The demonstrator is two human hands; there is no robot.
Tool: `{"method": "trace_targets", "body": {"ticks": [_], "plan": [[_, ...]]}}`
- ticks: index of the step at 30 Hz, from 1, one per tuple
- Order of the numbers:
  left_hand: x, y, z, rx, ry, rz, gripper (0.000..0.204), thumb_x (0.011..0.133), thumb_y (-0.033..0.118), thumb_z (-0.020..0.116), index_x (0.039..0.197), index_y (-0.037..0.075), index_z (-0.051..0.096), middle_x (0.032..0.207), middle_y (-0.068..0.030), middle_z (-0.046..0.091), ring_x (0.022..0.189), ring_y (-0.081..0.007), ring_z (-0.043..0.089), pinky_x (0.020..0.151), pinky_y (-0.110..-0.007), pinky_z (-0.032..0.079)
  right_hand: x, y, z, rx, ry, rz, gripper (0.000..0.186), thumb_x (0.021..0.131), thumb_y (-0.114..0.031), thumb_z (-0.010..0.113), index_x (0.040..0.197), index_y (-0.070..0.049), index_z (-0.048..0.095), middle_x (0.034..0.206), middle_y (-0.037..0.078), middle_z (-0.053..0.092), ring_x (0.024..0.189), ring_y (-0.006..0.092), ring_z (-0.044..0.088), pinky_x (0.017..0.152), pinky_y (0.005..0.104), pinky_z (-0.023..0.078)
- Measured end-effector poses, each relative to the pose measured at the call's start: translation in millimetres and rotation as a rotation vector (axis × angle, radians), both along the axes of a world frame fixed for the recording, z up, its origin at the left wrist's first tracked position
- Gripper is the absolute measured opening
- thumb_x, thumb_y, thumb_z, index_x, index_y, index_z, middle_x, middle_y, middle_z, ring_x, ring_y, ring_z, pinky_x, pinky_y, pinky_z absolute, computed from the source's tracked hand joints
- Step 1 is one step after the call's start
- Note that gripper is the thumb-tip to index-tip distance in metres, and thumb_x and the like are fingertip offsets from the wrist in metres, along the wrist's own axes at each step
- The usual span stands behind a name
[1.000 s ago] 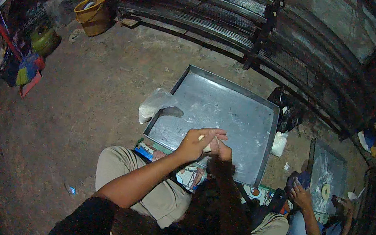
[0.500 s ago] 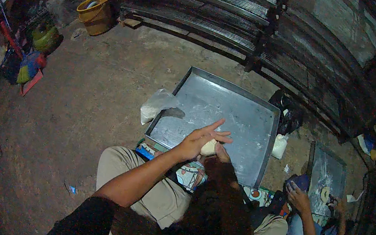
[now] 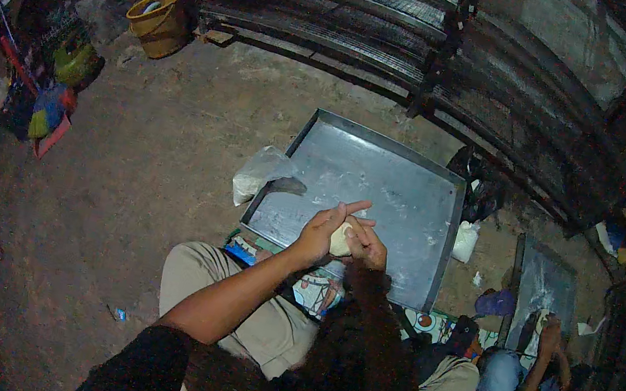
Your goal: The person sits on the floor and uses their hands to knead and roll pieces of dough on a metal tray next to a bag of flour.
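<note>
Both my hands meet over the near part of a floured metal tray (image 3: 409, 166), pressing a pale lump of dough (image 3: 340, 241) between them. My left hand (image 3: 318, 231) backs the lump from the left, with its fingers stretched across behind it. From the right, my right hand (image 3: 370, 248) bears on the dough with its thumb and curled fingers. Part of the lump is hidden by my fingers. White flour smears mark the tray's floor beyond my hands.
A clear bag of white powder (image 3: 256, 178) leans on the tray's left edge; another white bag (image 3: 466, 242) stands at its right. Further right, a co-worker's hands (image 3: 549, 338) work over a second tray (image 3: 544, 272), near a purple bundle (image 3: 495, 302). A yellow bucket (image 3: 159, 37) and racks (image 3: 323, 38) stand behind.
My right hand has come up and its fingers have closed further over the dough, which has shifted slightly left. The co-worker's hand has left the purple bundle and joined the other at the second tray.
</note>
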State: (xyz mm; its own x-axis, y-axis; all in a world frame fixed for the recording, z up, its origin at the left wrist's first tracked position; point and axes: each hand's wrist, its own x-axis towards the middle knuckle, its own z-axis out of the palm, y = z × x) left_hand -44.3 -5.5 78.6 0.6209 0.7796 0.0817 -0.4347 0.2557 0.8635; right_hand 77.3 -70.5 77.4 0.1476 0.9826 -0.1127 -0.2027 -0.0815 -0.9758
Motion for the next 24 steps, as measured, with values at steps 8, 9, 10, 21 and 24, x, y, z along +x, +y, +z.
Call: {"method": "trace_targets", "body": {"ticks": [8,9,10,21,24], "plan": [[-3.9,4.6,4.7,-0.102,0.212,0.171,0.049,0.105,0.037,0.036,0.110,-0.002,0.066,0.095,-0.0178,0.070,0.085,-0.0240,0.068,0.079,-0.037,0.055,0.8,6.8,-28.9,0.236,-0.374,0.064,0.040,0.098,-0.034,0.052,0.124,-0.005,0.060,0.099,0.016,0.069,0.090,0.0261,0.067,0.080,0.0345,0.050],[-6.1,3.7,3.9,-0.080,0.240,0.192,0.049,0.105,0.037,0.036,0.110,-0.002,0.065,0.097,-0.0172,0.070,0.082,-0.0234,0.068,0.077,-0.037,0.055,-1.9,2.3,-9.6,0.219,-0.500,0.076,0.040,0.097,-0.034,0.053,0.124,-0.004,0.060,0.098,0.015,0.069,0.088,0.0251,0.067,0.079,0.0338,0.050],[-5.1,2.6,4.2,-0.055,0.262,0.204,0.049,0.104,0.038,0.036,0.111,-0.002,0.065,0.099,-0.0166,0.069,0.078,-0.0229,0.068,0.074,-0.037,0.055,-2.9,-0.7,5.0,0.202,-0.633,0.082,0.040,0.097,-0.034,0.054,0.123,-0.004,0.061,0.097,0.014,0.069,0.087,0.0240,0.067,0.078,0.0331,0.050],[7.7,4.8,-10.8,-0.156,-0.037,0.070,0.067,0.102,0.055,0.020,0.141,0.004,0.037,0.120,-0.0157,0.062,0.105,-0.0221,0.060,0.092,-0.033,0.048,3.5,1.8,-9.7,0.117,-0.346,-0.177,0.031,0.094,-0.023,0.062,0.102,0.005,0.070,0.083,0.007,0.071,0.073,0.0094,0.062,0.068,0.0246,0.049],[5.4,7.3,-15.7,-0.400,-0.139,0.000,0.072,0.098,0.062,0.022,0.141,0.007,0.039,0.122,-0.0151,0.060,0.113,-0.0267,0.058,0.098,-0.038,0.046,0.7,3.1,-6.4,0.161,-0.481,-0.246,0.032,0.095,-0.025,0.060,0.103,0.005,0.069,0.086,0.011,0.070,0.076,0.0136,0.063,0.071,0.0269,0.049]]}}
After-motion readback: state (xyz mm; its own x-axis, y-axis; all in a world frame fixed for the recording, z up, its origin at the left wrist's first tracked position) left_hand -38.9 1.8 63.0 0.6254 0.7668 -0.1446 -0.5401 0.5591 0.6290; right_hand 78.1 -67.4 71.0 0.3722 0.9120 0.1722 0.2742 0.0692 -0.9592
